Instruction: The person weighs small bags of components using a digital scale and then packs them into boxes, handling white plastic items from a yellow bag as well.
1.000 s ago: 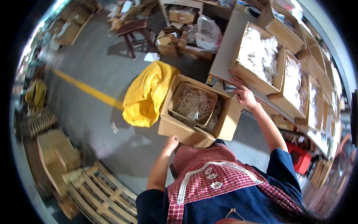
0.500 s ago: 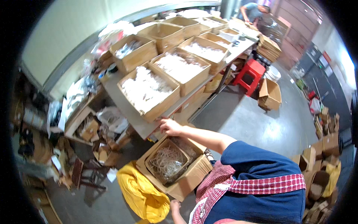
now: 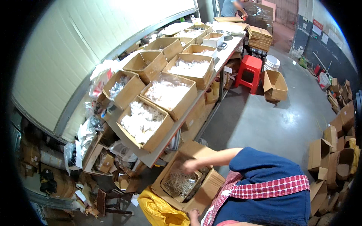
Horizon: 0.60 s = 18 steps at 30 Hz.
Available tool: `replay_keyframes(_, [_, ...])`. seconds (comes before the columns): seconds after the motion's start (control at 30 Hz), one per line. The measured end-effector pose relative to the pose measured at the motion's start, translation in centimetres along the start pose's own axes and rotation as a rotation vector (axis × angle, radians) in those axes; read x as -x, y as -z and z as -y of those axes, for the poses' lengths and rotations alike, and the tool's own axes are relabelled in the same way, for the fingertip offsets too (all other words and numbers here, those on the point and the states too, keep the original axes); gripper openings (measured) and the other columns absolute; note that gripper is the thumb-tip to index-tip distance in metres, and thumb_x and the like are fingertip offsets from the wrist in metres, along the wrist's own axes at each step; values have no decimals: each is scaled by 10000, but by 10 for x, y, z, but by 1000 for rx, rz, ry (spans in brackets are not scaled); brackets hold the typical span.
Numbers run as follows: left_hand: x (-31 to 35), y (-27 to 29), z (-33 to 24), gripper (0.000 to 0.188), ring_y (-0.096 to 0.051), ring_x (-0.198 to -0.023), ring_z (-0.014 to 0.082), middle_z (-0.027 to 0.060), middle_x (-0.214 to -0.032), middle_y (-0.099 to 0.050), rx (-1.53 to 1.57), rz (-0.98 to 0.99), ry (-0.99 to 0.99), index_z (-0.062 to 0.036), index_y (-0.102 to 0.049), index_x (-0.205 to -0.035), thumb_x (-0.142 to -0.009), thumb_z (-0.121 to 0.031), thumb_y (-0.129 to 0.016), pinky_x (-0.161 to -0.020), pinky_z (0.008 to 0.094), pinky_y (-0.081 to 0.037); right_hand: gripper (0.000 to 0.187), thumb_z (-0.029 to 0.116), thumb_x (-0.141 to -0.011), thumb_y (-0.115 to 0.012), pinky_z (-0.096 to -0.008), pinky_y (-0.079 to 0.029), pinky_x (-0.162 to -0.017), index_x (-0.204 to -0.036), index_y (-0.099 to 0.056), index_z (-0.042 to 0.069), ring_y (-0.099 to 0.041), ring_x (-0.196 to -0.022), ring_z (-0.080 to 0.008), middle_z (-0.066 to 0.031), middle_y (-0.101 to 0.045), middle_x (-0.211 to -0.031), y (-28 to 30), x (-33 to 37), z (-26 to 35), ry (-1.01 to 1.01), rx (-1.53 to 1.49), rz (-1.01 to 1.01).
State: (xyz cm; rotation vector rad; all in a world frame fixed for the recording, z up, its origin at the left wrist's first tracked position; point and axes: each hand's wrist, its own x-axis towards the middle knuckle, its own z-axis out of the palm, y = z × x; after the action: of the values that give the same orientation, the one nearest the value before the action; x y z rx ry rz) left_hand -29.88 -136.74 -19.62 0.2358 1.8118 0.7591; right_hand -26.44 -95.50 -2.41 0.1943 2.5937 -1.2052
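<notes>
Right hand (image 3: 191,165) hovering open-fingered over cardboard box (image 3: 187,181) of pale strands; left hand (image 3: 194,215) gripping box's underside, beside long table (image 3: 152,157).

Light is bright and even, with the strongest wash on the pale wall (image 3: 94,49) from nine to twelve o'clock — nearly blown out there. The concrete floor (image 3: 271,120) carries a soft sheen toward three o'clock, and shadows under the long table (image 3: 203,94) are shallow and diffuse. The fisheye bends the table's edge and the wall seams into arcs, and a black vignette rings the frame. The right hand (image 3: 190,165) is smeared with motion blur at six o'clock — clutter near eight o'clock sits dim and muddy.
</notes>
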Motion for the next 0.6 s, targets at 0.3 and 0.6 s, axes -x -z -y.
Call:
replay_keyframes(0.3, [-29,-144,-128,230,-581,-696,271,177,-819,-615,-365,54,-10,13,-624,-873,-810,-157,-483,-599,366,-437,286,309,-783,-563,-394,-482,-756,-922,-638,71,-628,-837,-293,-120,-654,-915,-53,309,-209,-307,-199,82])
replay_keyframes(0.6, [-75,-241,-253,298,-636,-843,309,219,-960,-654,-862,256,-422,27,-630,-970,-837,-199,-488,-719,395,-481,259,246,-754,-582,-383,-516,-686,-898,-690,59,-654,-792,-272,-141,-684,-880,54,482,-363,-1198,-256,-681])
